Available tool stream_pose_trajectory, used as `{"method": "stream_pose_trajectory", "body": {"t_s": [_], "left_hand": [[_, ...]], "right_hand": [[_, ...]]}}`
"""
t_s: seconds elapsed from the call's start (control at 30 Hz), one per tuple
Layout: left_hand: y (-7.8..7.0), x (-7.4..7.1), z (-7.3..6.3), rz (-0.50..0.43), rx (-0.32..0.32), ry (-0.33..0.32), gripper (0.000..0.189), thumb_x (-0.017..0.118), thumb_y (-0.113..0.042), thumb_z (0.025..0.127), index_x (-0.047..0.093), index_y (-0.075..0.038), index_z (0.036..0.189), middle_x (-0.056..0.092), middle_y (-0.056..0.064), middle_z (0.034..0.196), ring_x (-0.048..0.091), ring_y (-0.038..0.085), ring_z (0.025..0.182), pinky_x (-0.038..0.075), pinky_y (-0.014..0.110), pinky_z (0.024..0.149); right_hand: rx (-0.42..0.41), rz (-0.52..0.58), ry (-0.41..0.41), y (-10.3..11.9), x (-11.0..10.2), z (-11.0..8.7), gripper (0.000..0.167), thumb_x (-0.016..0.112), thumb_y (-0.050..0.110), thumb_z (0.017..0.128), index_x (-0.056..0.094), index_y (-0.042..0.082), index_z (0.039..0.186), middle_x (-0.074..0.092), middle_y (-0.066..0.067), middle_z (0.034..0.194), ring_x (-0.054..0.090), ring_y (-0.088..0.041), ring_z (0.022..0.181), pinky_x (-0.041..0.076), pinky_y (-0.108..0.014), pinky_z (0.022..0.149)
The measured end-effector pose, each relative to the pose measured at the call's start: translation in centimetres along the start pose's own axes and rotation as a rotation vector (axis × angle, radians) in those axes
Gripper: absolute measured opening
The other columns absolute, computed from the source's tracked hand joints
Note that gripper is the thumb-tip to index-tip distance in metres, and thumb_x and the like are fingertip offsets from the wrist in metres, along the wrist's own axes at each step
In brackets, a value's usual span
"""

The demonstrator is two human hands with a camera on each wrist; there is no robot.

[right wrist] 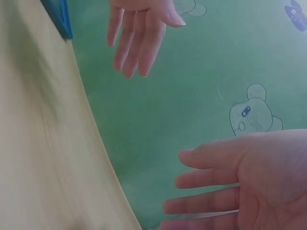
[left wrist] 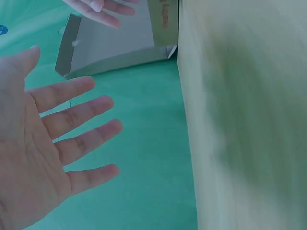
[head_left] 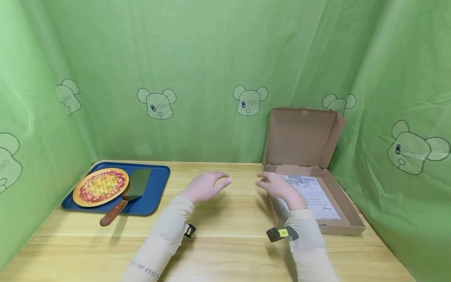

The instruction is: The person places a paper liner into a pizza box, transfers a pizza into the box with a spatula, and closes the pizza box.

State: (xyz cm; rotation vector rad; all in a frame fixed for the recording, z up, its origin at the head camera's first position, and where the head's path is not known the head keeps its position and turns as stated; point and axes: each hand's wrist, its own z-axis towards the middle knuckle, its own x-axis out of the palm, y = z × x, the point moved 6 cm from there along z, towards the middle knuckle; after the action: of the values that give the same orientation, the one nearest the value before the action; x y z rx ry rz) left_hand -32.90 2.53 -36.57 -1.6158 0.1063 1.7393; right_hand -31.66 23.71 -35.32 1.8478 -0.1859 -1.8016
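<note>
Both hands hover above the middle of the table, palms facing each other across a gap, and neither holds anything. In the head view my left hand [head_left: 206, 186] is between the blue tray and the box; its fingers spread apart in the left wrist view. My right hand [head_left: 281, 187] overlaps the left edge of the pizza box [head_left: 347, 199], fingers stretched out. The cardboard box stands with its lid up and a printed paper sheet [head_left: 313, 197] inside. At the left, a pizza [head_left: 102, 187] and a spatula with a wooden handle [head_left: 113, 212] lie on the blue tray [head_left: 155, 196].
The wooden table [head_left: 225, 250] has a green curtain [head_left: 204, 137] with bear-head drawings behind it and along both sides. The spatula's handle sticks out over the tray's front edge. The raised box lid [head_left: 301, 137] stands near the back curtain.
</note>
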Motion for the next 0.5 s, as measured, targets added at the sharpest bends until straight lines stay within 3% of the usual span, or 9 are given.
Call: {"method": "stream_pose_trajectory", "body": {"t_s": [0.33,0.5], "left_hand": [[1.7,-3.6,-2.8,0.02,-0.084,-0.022,0.056,0.04,-0.054,0.1,0.054,-0.016,0.138,0.056,0.007,0.142,0.051,0.028,0.134,0.04,0.044,0.112],[1.8,-6.1,-4.4,0.118,-0.098,-0.091,0.059,0.04,-0.057,0.099,0.055,-0.015,0.137,0.059,0.008,0.139,0.056,0.03,0.128,0.045,0.047,0.107]], "right_hand": [[-0.019,0.015,0.006,2.7,1.9,1.2,0.044,0.054,0.023,0.098,0.053,-0.006,0.131,0.066,-0.025,0.115,0.063,-0.039,0.108,0.05,-0.051,0.096],[-0.019,0.035,0.023,4.2,2.9,1.5,0.044,0.055,0.023,0.097,0.054,-0.006,0.131,0.066,-0.025,0.116,0.062,-0.038,0.11,0.05,-0.051,0.097]]}}
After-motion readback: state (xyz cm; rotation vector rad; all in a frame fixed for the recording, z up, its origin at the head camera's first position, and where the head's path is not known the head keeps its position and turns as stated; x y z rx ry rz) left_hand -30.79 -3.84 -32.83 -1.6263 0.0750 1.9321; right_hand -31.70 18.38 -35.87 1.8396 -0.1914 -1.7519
